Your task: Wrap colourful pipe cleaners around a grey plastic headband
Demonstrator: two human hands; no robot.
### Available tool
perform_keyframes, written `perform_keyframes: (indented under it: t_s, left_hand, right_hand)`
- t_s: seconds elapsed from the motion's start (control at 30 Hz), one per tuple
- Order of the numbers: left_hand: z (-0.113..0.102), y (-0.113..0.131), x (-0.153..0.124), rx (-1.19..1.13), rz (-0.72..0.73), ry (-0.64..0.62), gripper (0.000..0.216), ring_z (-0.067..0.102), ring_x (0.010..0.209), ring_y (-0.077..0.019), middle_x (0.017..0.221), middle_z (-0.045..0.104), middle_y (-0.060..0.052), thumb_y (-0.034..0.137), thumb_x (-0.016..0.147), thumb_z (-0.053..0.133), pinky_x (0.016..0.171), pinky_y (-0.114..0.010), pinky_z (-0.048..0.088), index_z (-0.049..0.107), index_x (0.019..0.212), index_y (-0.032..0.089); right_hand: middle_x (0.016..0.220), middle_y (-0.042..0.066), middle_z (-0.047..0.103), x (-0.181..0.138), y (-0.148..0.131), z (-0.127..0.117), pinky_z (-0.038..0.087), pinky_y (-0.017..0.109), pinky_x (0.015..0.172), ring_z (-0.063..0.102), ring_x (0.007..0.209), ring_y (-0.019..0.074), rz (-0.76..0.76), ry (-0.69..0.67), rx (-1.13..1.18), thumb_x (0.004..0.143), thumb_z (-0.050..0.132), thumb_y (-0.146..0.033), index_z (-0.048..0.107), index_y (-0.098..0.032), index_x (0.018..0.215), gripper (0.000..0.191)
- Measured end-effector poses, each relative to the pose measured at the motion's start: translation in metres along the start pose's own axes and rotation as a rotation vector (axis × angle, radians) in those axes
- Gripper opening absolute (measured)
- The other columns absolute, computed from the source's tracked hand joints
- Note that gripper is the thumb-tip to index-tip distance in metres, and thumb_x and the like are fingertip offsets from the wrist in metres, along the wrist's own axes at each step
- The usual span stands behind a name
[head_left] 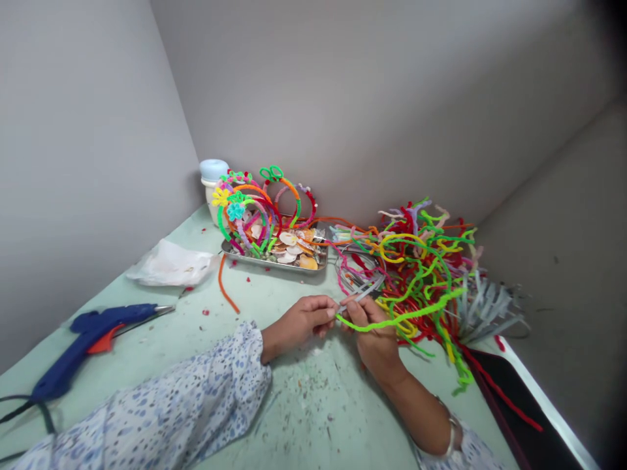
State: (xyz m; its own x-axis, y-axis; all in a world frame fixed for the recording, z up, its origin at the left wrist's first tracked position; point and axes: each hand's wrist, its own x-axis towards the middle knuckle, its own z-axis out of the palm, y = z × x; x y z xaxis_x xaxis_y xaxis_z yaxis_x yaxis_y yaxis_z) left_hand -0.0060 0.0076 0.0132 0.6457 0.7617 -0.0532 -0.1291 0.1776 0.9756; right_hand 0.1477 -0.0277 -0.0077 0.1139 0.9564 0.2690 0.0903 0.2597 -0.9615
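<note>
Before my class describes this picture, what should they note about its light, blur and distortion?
In the head view, the light is soft, without harsh glare on the table; in the head view, the upper right corner falls dark; in the head view, the bundled grey strips look blurred, the green stem clearer; in the head view, wall edges slant.

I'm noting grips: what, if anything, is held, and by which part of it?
A green fuzzy stem, pinched near one end by the left hand. A grey strip runs to the right hand, whose exact hold cannot be told.
</note>
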Motion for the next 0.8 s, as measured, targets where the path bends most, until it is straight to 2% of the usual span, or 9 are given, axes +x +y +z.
perform_keyframes:
  t_s: [0.2,0.37,0.5,0.8]
  left_hand:
    - [0.003,-0.002,-0.001,0.071,0.016,0.032,0.027,0.039,0.054,-0.0076,0.063,0.048,0.003,0.037,0.070,0.068,0.053,-0.021,0.029,0.055,0.077,0.014]
    - [0.007,-0.015,0.002,0.191,0.133,0.163,0.024,0.041,0.060,-0.0083,0.067,0.050,0.002,0.034,0.073,0.067,0.058,-0.021,0.032,0.054,0.076,0.014]
    - [0.009,-0.018,0.001,0.268,0.183,0.229,0.016,0.042,0.062,-0.0090,0.068,0.050,0.003,0.029,0.079,0.060,0.058,-0.021,0.033,0.056,0.080,0.014]
    - [0.009,-0.017,-0.001,0.294,0.166,0.299,0.017,0.042,0.057,-0.0080,0.065,0.049,0.004,0.030,0.080,0.057,0.052,-0.020,0.032,0.057,0.085,0.014]
  right_hand:
    - [0.060,-0.003,0.056,0.001,0.001,0.000,0.041,0.024,0.052,0.050,0.055,0.0134,0.012,0.032,-0.034,0.087,0.053,-0.041,0.061,-0.020,0.080,0.024]
    - [0.064,-0.001,0.058,0.001,0.002,0.001,0.043,0.025,0.054,0.053,0.060,0.0153,0.004,0.036,-0.087,0.086,0.053,-0.043,0.062,-0.019,0.077,0.026]
    - [0.067,-0.001,0.060,0.001,0.004,0.001,0.044,0.025,0.056,0.053,0.060,0.0145,0.031,0.057,-0.045,0.085,0.055,-0.042,0.063,-0.019,0.084,0.024]
    - [0.064,-0.001,0.058,-0.001,0.000,0.001,0.042,0.025,0.054,0.052,0.058,0.0136,0.025,0.060,-0.012,0.086,0.055,-0.040,0.063,-0.018,0.088,0.023]
